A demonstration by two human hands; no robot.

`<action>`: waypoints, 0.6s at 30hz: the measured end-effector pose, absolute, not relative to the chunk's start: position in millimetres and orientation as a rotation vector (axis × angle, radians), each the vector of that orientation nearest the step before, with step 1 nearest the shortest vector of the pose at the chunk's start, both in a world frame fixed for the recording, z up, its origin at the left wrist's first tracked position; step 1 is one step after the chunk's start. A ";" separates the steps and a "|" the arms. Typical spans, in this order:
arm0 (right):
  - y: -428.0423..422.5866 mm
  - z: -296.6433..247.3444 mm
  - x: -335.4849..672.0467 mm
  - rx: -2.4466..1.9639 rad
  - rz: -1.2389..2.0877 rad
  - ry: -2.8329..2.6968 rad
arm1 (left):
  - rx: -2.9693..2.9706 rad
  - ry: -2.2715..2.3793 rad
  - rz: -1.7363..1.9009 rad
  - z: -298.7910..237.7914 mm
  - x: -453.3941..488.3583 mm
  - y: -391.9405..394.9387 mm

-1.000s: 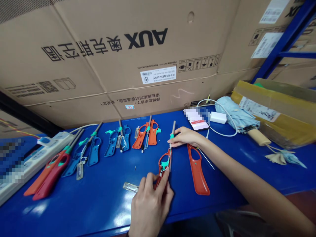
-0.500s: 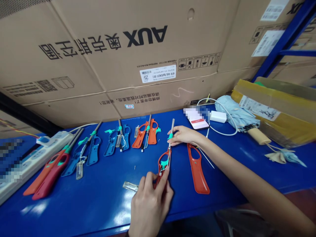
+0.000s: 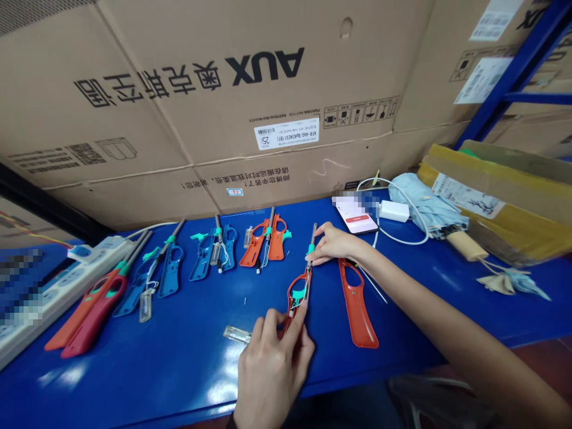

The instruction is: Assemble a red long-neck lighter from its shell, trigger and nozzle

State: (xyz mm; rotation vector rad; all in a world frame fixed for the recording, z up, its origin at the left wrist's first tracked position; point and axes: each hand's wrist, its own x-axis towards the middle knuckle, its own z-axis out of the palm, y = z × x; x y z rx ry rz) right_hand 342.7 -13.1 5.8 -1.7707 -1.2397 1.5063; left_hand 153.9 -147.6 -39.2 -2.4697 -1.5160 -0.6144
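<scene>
My left hand (image 3: 273, 363) is closed around the lower part of an orange lighter handle half (image 3: 289, 292), one finger pressed along its inner side. A green trigger (image 3: 298, 293) and white wires show inside that half. My right hand (image 3: 333, 243) pinches the metal tube (image 3: 314, 231) at its green collar (image 3: 311, 248), just above the handle. Beside my left hand lies a clear fuel tank (image 3: 238, 335), partly covered by the fingers. The matching orange handle half (image 3: 361, 316) rests on the table below my right wrist. A small screw (image 3: 245, 301) lies left of the lighter.
Opened blue lighters (image 3: 172, 271), an opened orange lighter (image 3: 277, 238) and closed red-orange lighters (image 3: 93, 316) lie leftward, by a white power strip (image 3: 58, 286). A phone (image 3: 355, 214), white charger (image 3: 394, 210), screwdriver (image 3: 373, 285), blue umbrella (image 3: 429, 202) and taped carton (image 3: 491, 208) are rightward.
My right hand has shifted slightly toward me, and the metal tube sits a little lower, closer into the handle half. My left hand keeps its hold almost unmoved.
</scene>
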 end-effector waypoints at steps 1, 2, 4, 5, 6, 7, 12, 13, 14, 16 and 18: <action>-13.2 5.4 343.0 -1.771 1.503 -1.250 | -2.470 -1.515 -0.615 -39.1 153.9 -147.7; -13.3 4.7 343.3 -1.772 1.495 -1.262 | -2.469 -1.516 -0.615 -39.0 153.9 -147.8; -13.2 2.7 343.8 -1.776 1.469 -1.292 | -2.468 -1.518 -0.612 -39.2 153.8 -147.6; -13.1 1.5 344.1 -1.778 1.456 -1.307 | -2.467 -1.521 -0.610 -39.4 153.7 -147.5; -13.0 0.3 344.3 -1.780 1.447 -1.321 | -2.468 -1.524 -0.607 -39.8 153.6 -147.3; -12.9 -0.9 344.6 -1.781 1.441 -1.332 | -2.469 -1.523 -0.609 -40.2 153.3 -147.0; -14.2 -5.8 345.6 -1.760 1.418 -1.396 | -2.474 -1.486 -0.651 -42.4 151.6 -145.2; -14.7 -6.5 345.6 -1.747 1.403 -1.416 | -2.468 -1.483 -0.662 -42.8 151.1 -144.8; -15.1 -7.3 345.6 -1.731 1.385 -1.438 | -2.461 -1.481 -0.669 -43.1 150.6 -144.6; -15.7 -8.7 345.2 -1.699 1.355 -1.474 | -2.451 -1.477 -0.679 -43.6 149.1 -144.7; -15.9 -10.3 344.5 -1.670 1.335 -1.497 | -2.449 -1.476 -0.680 -44.0 146.6 -145.7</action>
